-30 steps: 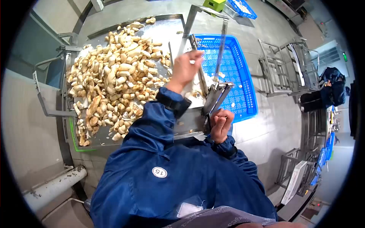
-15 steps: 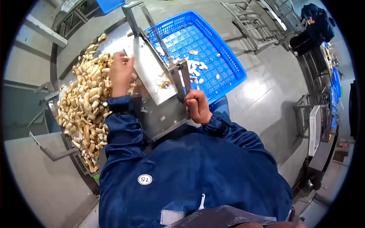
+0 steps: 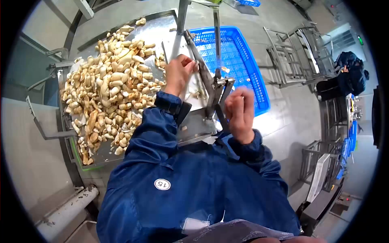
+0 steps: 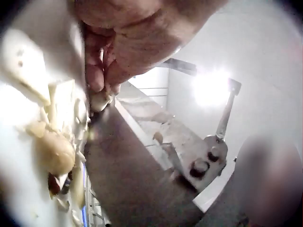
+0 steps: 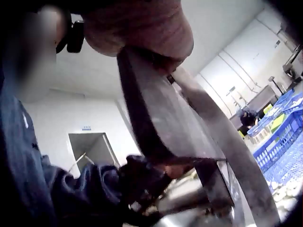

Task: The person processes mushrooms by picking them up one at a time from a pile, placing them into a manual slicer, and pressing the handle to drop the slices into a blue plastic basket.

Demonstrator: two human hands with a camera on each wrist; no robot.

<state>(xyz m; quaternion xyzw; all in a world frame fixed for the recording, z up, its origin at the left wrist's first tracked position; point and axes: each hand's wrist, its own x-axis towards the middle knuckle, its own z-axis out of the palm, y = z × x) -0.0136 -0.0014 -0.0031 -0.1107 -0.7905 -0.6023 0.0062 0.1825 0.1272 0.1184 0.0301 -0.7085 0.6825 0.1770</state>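
In the head view my left hand (image 3: 178, 77) is over the white board (image 3: 194, 101), beside the cutter's long metal blade (image 3: 202, 65). Its fingertips pinch a small pale mushroom piece (image 4: 100, 101), close against the flat metal in the left wrist view. My right hand (image 3: 240, 113) curls round the cutter's metal handle (image 5: 163, 109), its grip partly hidden by the hand. A large heap of mushrooms (image 3: 107, 87) covers the metal table to the left. Trimmed bits (image 4: 54, 151) lie on the board under the left hand.
A blue perforated crate (image 3: 261, 89) with some pale pieces is right of the cutter. An upright spring (image 3: 217, 40) rises from the cutter. Metal racks (image 3: 283, 60) stand on the floor to the right, with another person (image 3: 346, 77) beyond. The table's raised edge (image 3: 121, 26) runs behind the heap.
My left hand has moved from the edge of the heap to the board beside the blade, with a piece in its fingers. My right hand has risen with the handle. The head view has swung.
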